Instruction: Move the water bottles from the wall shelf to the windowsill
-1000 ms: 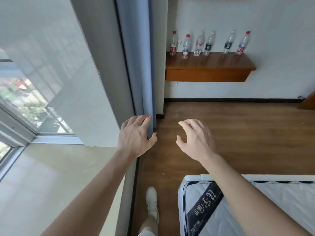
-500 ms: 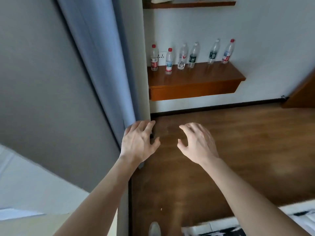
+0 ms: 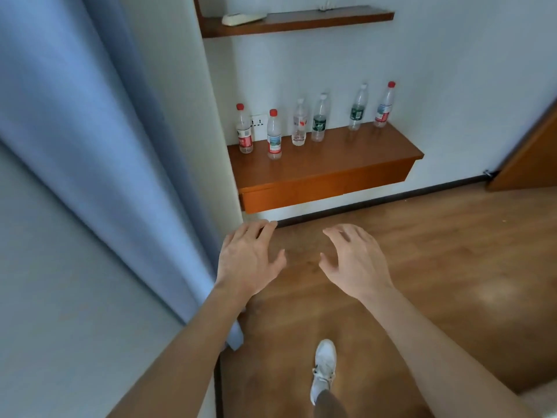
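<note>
Several clear water bottles stand upright in a row on the brown wall shelf [image 3: 328, 164]. The leftmost bottle [image 3: 244, 129] and the one beside it [image 3: 274, 135] have red caps and red labels. Further right stand a white-capped bottle [image 3: 299, 123], two green-labelled bottles [image 3: 319, 119] [image 3: 357, 108] and a red-capped bottle [image 3: 384, 106]. My left hand [image 3: 248, 257] and my right hand [image 3: 355, 262] hover over the floor, well short of the shelf, fingers spread and holding nothing. The windowsill is out of view.
A blue curtain [image 3: 114, 152] hangs on the left beside a white wall corner. A higher brown shelf [image 3: 301, 21] carries a white remote. A wooden door [image 3: 530, 164] stands at the right edge. My white shoe [image 3: 324, 366] steps on the wooden floor.
The view has swung away from the window and moved closer to the shelf; the bottles appear larger. The bed has left the frame. Both hands stay open and empty.
</note>
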`<state>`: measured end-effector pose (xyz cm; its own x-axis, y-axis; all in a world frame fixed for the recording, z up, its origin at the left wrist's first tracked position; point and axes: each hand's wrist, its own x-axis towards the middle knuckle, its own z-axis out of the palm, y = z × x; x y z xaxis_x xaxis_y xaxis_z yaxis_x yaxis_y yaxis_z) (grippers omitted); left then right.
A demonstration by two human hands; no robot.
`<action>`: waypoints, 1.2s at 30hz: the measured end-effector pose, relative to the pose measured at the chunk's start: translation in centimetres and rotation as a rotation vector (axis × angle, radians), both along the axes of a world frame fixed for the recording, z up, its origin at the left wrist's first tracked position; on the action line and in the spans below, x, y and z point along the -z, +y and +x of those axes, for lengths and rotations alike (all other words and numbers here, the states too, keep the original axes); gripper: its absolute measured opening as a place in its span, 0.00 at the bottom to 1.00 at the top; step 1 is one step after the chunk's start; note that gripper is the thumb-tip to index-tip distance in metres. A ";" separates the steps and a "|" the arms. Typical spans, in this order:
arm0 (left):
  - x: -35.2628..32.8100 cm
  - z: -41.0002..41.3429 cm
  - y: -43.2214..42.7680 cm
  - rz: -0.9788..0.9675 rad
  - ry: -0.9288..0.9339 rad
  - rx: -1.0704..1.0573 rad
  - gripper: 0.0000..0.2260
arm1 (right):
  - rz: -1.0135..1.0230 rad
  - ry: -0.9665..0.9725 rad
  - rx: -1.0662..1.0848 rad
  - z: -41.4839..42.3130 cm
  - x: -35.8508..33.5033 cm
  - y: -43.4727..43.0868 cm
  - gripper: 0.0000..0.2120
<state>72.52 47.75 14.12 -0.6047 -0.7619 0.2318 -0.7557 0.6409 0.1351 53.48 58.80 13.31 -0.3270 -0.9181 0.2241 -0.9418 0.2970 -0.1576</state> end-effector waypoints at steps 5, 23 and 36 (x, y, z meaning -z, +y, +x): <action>0.8 -6.7 -6.9 0.034 -0.039 -0.041 0.27 | 0.015 -0.019 -0.014 -6.5 0.3 -6.5 0.24; 1.3 -23.9 -27.3 0.102 -0.101 -0.265 0.31 | -0.008 -0.067 -0.157 -27.2 0.0 -29.9 0.25; 5.3 -28.1 -43.9 0.168 -0.012 -0.426 0.30 | 0.016 -0.059 -0.225 -34.1 3.7 -48.4 0.25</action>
<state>44.38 3.86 8.82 -0.2314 -0.9697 0.0787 -0.9493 0.2427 0.1999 19.42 10.45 9.57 -0.1258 -0.9727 0.1950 -0.9739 0.0836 -0.2110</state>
